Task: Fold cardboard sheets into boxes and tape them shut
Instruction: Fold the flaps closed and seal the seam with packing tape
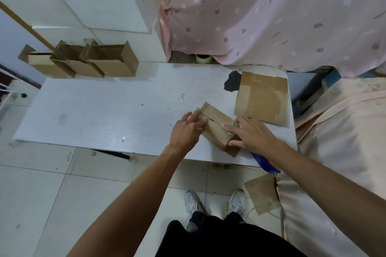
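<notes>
Overhead, a pink curtain (271,16) with darker spots hangs in soft folds across the far right. Below it lies the counter (104,115), a long white board with a faint wood grain and a dark chipped patch at its far right. A smooth peach bedcover (344,131) borders it on the right. At the far left corner stand three folded cardboard boxes (108,62), upright, touching side by side, top flaps open. A flat stack of brown cardboard sheets (263,98), square and patched with glossy tape, lies at the right end of the counter.

Just near of that stack sits the small oblong cardboard box (215,125), set at a slant near the counter's near edge, its two top flaps meeting in a seam. The left hand (186,131) presses its left end with straight fingers (196,118) held together. The right hand (252,134) lies on the right end, fingers (227,127) spread flat, forefinger along the seam, thumb against the near end.

A blue and orange tape dispenser (265,162) shows under the right forearm. A pale tape roll (203,58) rests beyond the counter's far edge.
</notes>
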